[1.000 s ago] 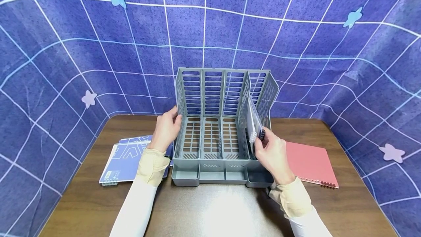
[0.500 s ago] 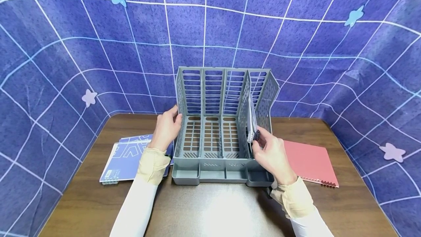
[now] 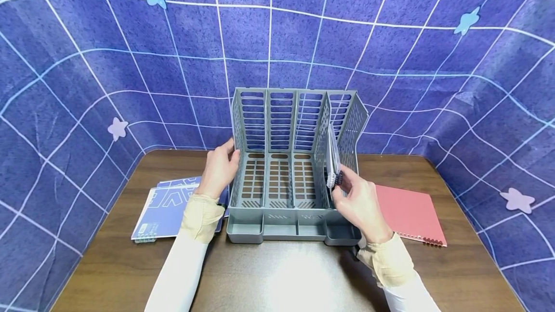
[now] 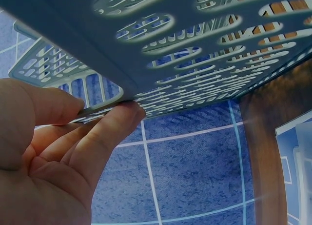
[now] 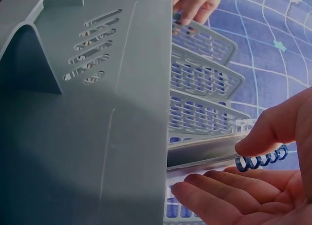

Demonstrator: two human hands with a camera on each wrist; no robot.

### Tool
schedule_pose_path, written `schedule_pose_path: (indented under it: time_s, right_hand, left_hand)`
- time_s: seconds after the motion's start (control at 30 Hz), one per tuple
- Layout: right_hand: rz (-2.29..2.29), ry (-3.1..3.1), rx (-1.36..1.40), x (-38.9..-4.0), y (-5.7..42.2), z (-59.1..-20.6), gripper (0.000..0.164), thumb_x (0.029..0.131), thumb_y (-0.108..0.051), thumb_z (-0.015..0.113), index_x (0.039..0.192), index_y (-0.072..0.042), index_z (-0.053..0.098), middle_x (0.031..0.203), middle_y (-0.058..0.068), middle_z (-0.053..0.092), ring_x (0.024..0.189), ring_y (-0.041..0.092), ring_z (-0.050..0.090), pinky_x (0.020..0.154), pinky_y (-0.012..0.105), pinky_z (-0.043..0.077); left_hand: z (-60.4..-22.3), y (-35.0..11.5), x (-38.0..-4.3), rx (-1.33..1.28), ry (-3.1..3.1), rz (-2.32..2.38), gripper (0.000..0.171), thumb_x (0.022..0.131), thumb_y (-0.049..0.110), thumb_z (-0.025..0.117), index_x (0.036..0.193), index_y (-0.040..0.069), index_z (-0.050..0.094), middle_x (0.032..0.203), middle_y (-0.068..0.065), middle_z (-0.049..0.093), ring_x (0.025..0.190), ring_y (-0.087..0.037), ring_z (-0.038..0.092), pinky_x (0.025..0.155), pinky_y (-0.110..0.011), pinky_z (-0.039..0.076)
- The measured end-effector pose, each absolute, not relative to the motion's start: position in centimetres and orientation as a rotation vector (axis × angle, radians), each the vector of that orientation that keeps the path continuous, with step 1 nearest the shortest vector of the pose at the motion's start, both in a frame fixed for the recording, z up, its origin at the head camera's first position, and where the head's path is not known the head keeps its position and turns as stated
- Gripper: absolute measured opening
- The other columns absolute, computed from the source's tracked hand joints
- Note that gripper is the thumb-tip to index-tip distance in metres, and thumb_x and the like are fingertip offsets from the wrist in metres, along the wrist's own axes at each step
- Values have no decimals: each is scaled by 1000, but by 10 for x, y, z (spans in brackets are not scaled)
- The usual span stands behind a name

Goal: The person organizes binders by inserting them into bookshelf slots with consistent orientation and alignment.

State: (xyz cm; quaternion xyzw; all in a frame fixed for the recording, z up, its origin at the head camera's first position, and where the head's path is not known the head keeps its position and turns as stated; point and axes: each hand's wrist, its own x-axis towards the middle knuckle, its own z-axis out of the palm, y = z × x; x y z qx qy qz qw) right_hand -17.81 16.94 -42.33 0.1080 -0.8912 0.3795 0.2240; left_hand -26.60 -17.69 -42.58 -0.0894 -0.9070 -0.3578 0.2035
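Observation:
A grey desktop file organizer [image 3: 282,235] with upright slotted dividers stands mid-table. My left hand [image 3: 219,170] pinches the edge of its left side wall between thumb and fingers, as the left wrist view shows up close. Two thin spiral notebooks [image 3: 332,155] stand on edge in the far-right compartment, close to its left divider. One has a clear-white spiral [image 3: 331,180], the other a dark blue spiral [image 5: 263,158]. My right hand [image 3: 359,201] holds them at the spiral end, thumb on one side and fingers on the other. Their lower edges are hidden behind the organizer's front.
Blue notebooks [image 3: 162,213] lie overlapping on the table at the left, partly under my left forearm. A red spiral notebook [image 3: 409,211] lies flat at the right. Behind the brown table [image 3: 108,264] hangs a blue cloth [image 3: 286,37] with grid lines and stars.
My right hand has shifted slightly left, and the spiral notebooks now stand more upright, nearer the divider. The left hand stays in place on the organizer.

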Motion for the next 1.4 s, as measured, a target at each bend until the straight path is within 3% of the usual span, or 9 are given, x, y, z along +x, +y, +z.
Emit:
schedule_pose_path:
  time_s: [0.33, 0.53, 0.77, 1.03, 1.17, 1.23, 1.3, 1.33, 1.4]
  right_hand:
    - [1097, -2406, 351, -173, 171, -414, 60, 78, -2, 60, 138, -9, 58, 117, 10, 70, 100, 18, 69, 83, 33, 56]
    - [1099, -2385, 309, -163, 179, -398, 62, 81, -2, 61, 141, -13, 56, 126, 8, 67, 106, 21, 67, 88, 33, 53]
    - [1061, -2294, 225, -151, 196, -380, 67, 80, 2, 60, 141, -25, 56, 126, 0, 67, 104, 15, 67, 87, 18, 49]
    - [1000, -2219, 145, -148, 222, -375, 66, 79, 3, 59, 139, -24, 59, 127, -3, 66, 109, -2, 61, 89, 11, 46]
    - [936, -2285, 104, -146, 234, -382, 68, 79, -1, 62, 141, -27, 57, 128, -3, 66, 110, 5, 63, 89, 6, 41]
    - [897, -2327, 99, -144, 239, -388, 69, 79, -4, 63, 143, -28, 55, 130, -3, 65, 112, 12, 63, 89, 8, 39]
    - [844, -2364, 112, -142, 243, -394, 69, 80, -6, 64, 144, -26, 53, 132, -1, 64, 111, 21, 65, 85, 18, 44]
    - [818, -2383, 126, -141, 244, -397, 69, 80, -7, 64, 146, -24, 52, 132, 2, 64, 101, 24, 67, 80, 24, 46]
    - [762, -2439, 142, -140, 247, -401, 71, 81, -11, 64, 149, -22, 47, 111, 8, 71, 73, 24, 65, 65, 34, 46]
  left_hand:
    - [-427, -178, -266, -250, -2522, -993, 20, 97, 18, 57, 115, 18, 66, 93, -8, 73, 75, -26, 65, 70, -49, 54]
    - [-427, -178, -266, -246, -2520, -996, 21, 97, 19, 58, 116, 18, 66, 94, -9, 73, 75, -27, 65, 70, -49, 54]
    - [-427, -178, -267, -247, -2518, -985, 21, 97, 18, 57, 116, 17, 66, 94, -8, 73, 74, -26, 65, 71, -48, 54]
    - [-427, -178, -266, -247, -2514, -981, 21, 97, 18, 57, 116, 18, 66, 93, -8, 73, 73, -26, 64, 70, -48, 54]
    - [-427, -179, -266, -243, -2516, -977, 23, 98, 18, 57, 118, 17, 66, 94, -8, 73, 73, -26, 65, 70, -48, 54]
    - [-427, -179, -266, -246, -2516, -972, 24, 98, 17, 57, 120, 16, 66, 95, -9, 73, 73, -26, 65, 70, -48, 54]
    - [-427, -180, -266, -245, -2520, -965, 26, 98, 17, 57, 122, 16, 66, 98, -9, 73, 75, -26, 66, 71, -48, 54]
    - [-427, -179, -266, -246, -2523, -966, 27, 98, 18, 57, 123, 16, 65, 98, -9, 73, 75, -25, 66, 71, -48, 54]
    - [-428, -179, -266, -240, -2526, -974, 28, 98, 19, 56, 124, 17, 65, 98, -8, 74, 74, -25, 66, 71, -47, 54]
